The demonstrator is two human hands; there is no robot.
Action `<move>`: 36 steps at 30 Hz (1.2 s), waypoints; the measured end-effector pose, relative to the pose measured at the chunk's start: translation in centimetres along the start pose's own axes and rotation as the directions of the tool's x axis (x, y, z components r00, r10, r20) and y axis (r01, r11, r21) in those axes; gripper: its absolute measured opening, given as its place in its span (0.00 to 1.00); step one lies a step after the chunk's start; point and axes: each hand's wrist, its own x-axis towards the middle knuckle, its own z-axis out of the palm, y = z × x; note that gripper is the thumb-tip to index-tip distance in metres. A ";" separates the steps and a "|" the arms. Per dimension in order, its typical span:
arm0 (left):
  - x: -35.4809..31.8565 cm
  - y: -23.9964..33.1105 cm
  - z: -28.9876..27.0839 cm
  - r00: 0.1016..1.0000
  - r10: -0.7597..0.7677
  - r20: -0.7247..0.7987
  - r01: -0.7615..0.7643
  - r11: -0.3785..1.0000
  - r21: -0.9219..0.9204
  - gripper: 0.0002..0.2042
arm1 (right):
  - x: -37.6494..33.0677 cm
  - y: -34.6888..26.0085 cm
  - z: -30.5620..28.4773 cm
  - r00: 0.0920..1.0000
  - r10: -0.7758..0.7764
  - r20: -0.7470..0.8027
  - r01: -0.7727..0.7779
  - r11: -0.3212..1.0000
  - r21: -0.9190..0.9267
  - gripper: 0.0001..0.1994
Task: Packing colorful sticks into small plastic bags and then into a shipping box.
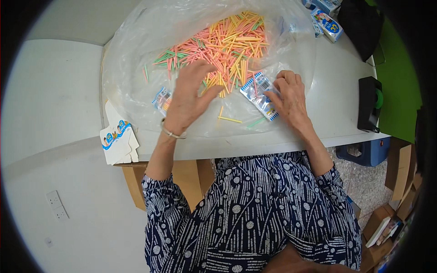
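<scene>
A heap of thin pink, yellow and green sticks (227, 41) lies on a large clear plastic bag (132, 41) spread over the table. My left hand (189, 93), a bangle on its wrist, hovers at the near edge of the heap. Its thumb and fingers are apart, with no stick visibly gripped. My right hand (290, 98) has curled fingers and a thumb against the right edge of a small blue-and-white clear packet (258, 94). A pink stick shows at that packet's upper part. Beside my left wrist lies another small packet (161, 99) with sticks inside, partly covered by the hand.
Loose yellow sticks (230, 119) lie near the front. Flat printed cartons (119, 142) rest at the table's left corner. Printed boxes (328, 25) and a black cloth-like item (359, 27) are at the far right. A black tape dispenser (368, 102) stands at the right edge.
</scene>
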 end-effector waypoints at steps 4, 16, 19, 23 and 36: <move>1.8 0.9 2.8 0.998 0.069 0.003 -0.069 0.995 -0.077 0.18 | 0.0 0.7 -0.2 1.000 0.005 -0.019 -0.002 0.991 0.135 0.09; 3.6 2.5 6.5 0.994 0.108 -0.007 -0.107 0.973 -0.207 0.15 | 0.7 -0.2 -3.0 0.966 -0.176 -0.189 0.183 0.983 0.019 0.10; 3.6 2.9 6.5 0.988 0.121 -0.099 -0.143 0.953 -0.268 0.12 | 1.3 -0.7 -4.1 0.974 -0.153 -0.165 0.174 0.978 0.118 0.11; 3.0 3.6 6.9 0.983 0.062 -0.170 -0.126 0.910 -0.395 0.06 | 1.9 -1.6 -4.2 0.968 -0.172 -0.185 0.209 0.957 0.202 0.09; 0.4 1.8 4.9 0.996 0.038 -0.078 -0.057 0.965 -0.258 0.08 | 1.7 -2.7 -2.4 0.990 -0.096 0.101 0.040 0.892 0.451 0.06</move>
